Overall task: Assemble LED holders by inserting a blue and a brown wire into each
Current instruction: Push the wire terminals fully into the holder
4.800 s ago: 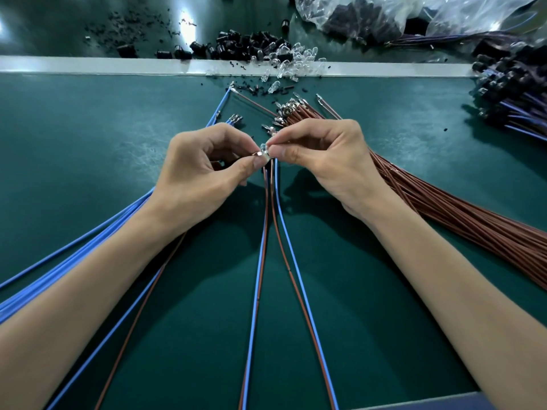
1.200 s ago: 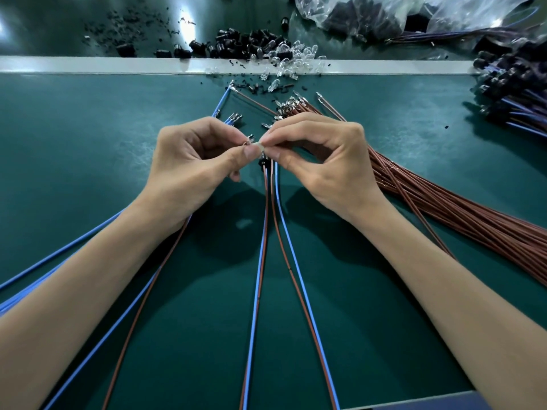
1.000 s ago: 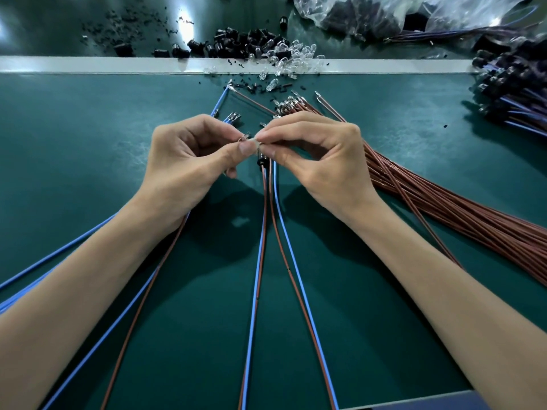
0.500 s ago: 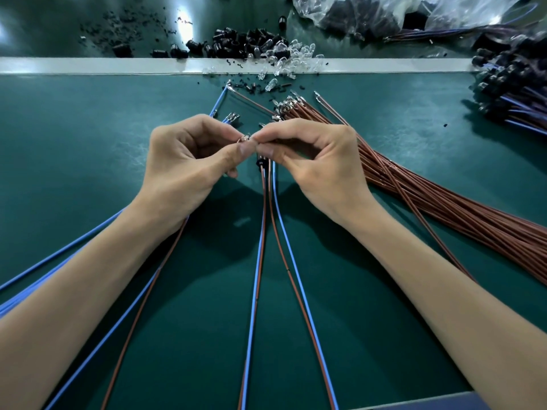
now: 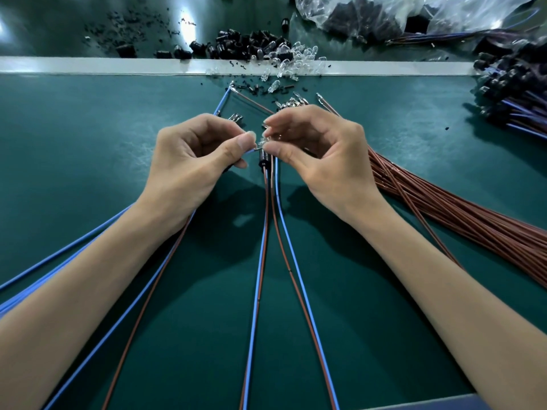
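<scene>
My left hand [image 5: 189,161] pinches the metal-tipped end of a blue wire [image 5: 118,327] between thumb and forefinger; a brown wire [image 5: 148,294] runs back beside it under my forearm. My right hand [image 5: 322,155] pinches a small clear LED [image 5: 262,142] at its fingertips, right against the wire tip. Just below the fingertips lies a black LED holder [image 5: 262,158] on the green mat, with blue and brown wires [image 5: 263,250] trailing toward me. What the fingers cover of the LED legs cannot be made out.
A thick bundle of brown wires [image 5: 461,220] fans out at the right. Loose blue wires [image 5: 44,261] lie at the left. Black holders [image 5: 236,45] and clear LEDs [image 5: 293,59] are heaped along the white strip [image 5: 88,65]. Finished assemblies [image 5: 515,93] pile at far right, a plastic bag [image 5: 384,10] behind.
The fingertips have parted slightly, so the clear LED and the blue wire's tip show between them. The right hand's fingers have opened out a little. The holder on the mat has stayed put.
</scene>
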The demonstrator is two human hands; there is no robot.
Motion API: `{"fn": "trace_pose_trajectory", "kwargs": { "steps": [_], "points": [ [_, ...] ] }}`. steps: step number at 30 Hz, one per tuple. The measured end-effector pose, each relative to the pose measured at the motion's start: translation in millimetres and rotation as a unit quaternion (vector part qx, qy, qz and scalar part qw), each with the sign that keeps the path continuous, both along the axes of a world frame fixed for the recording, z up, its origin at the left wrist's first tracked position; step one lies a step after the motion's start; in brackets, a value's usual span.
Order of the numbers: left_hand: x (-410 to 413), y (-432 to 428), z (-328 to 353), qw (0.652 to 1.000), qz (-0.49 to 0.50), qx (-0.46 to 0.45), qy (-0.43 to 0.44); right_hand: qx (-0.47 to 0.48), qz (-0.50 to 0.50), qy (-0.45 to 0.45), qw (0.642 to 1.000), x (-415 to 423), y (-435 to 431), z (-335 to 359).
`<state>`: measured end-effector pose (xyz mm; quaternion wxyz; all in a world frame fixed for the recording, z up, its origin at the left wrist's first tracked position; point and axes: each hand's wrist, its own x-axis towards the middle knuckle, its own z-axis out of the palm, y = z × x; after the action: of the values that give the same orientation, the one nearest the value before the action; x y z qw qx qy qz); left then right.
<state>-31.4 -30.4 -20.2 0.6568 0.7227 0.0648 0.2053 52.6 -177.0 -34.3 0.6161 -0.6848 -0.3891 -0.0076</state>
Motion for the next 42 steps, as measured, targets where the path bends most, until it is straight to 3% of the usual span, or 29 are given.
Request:
{"fn": "trace_pose_trajectory", "kwargs": {
  "steps": [10, 18, 42],
  "points": [
    [-1.6, 3.8, 1.3, 0.996, -0.072, 0.035, 0.049, -0.005, -0.001, -0.035, 0.999, -2.0, -0.3, 1.1],
    [-2.7, 6.7, -0.3, 0.995, -0.082, 0.01, 0.047, -0.006, -0.005, -0.054, 0.999, -5.0, 0.2, 1.9],
    [-2.8, 2.5, 0.5, 0.998, -0.022, 0.025, 0.061, -0.007, -0.026, -0.114, 0.993, -5.0, 0.4, 0.5]
  ]
}}
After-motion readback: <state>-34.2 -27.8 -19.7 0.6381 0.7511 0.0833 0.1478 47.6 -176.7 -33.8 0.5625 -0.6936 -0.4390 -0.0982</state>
